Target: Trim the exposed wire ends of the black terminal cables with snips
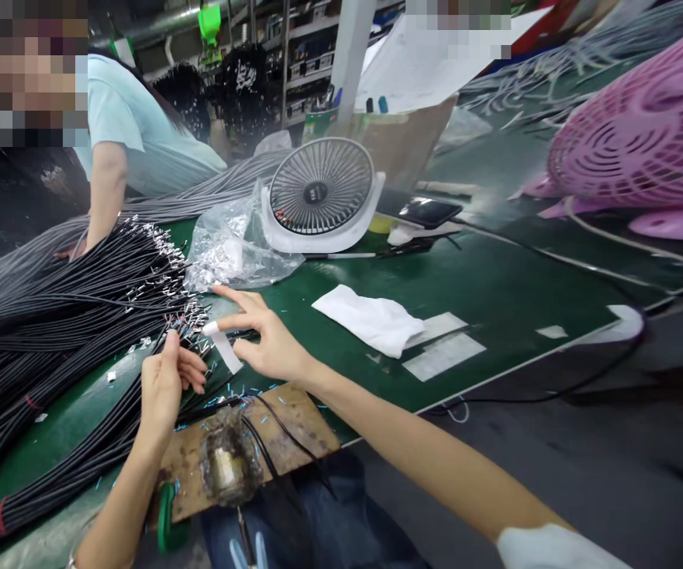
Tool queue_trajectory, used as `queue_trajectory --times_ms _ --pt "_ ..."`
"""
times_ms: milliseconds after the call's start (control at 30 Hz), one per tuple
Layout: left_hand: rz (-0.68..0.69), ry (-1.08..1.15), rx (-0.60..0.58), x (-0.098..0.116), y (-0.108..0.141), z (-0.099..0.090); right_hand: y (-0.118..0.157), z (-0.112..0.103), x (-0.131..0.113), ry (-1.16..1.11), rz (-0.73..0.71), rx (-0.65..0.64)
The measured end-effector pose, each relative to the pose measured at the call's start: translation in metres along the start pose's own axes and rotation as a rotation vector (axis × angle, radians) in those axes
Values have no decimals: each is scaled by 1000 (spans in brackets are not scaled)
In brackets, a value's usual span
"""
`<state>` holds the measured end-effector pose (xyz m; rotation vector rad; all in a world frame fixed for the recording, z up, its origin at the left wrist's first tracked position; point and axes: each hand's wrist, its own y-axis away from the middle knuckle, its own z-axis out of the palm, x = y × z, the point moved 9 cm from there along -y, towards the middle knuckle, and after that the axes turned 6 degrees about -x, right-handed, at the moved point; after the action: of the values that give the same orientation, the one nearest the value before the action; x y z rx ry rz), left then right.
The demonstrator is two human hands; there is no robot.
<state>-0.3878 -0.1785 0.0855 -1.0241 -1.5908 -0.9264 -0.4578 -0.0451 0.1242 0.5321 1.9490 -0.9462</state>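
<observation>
L hand [160, 387] & R hand [266, 341] apart, nr wires [81, 312].
L: thumb up, fingers curled; can't tell if it grips a wire. R: fingers spread, white tape [227, 352] at a fingertip, btwn hands. Box [405, 150] at back w/ pens [383, 104]; clear bag [232, 241] by fan [319, 190], insides unclear.

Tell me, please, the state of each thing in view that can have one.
Left hand, fingers curled, grip unclear
Right hand, fingers spread
White strip, touching a right-hand finger
Cables, bundled
Plastic bag, crumpled
Fan, tilted back, spinning unclear
Phone, screen dark
White cloth, creased
</observation>
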Motion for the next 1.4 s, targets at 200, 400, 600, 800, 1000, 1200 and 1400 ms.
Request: queue_trajectory --times_ms 200,400,600,800,1000,1200,1400 --pt "-245 341 -235 -26 -2 28 8 21 -16 180 -127 -115" --pt "66 395 74 0 -2 -5 11 34 -15 247 -130 -216" --pt "361 321 200 20 13 -16 5 32 11 99 137 -196" --pt "420 445 330 26 16 -31 1 19 34 -166 348 -49" --pt "189 451 165 12 2 -18 2 13 -5 50 27 -11" --pt "167 510 128 10 3 -12 2 29 -1 23 83 -175" --pt "192 463 122 11 5 -12 2 32 -2 -43 80 -204"
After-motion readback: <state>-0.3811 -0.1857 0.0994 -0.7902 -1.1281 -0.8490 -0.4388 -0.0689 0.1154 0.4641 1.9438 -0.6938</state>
